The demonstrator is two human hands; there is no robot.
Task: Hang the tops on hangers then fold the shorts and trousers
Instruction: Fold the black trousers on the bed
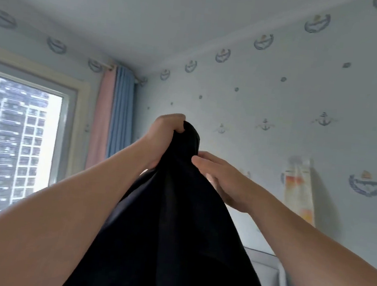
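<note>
A black garment (170, 222) hangs in front of me, held up high toward the wall. My left hand (163, 135) grips its bunched top end, fingers curled round the cloth. My right hand (221, 178) lies against the garment's right side just below that, fingers stretched out and touching the fabric; its fingertips are partly hidden behind the cloth. Which kind of garment it is cannot be told. No hanger shows.
A window (14, 144) with a pink and blue curtain (111, 117) fills the left. The wallpapered wall (279, 101) stands ahead, a paper chart (300, 188) hanging on it. A grey padded headboard (265, 272) sits at the lower right.
</note>
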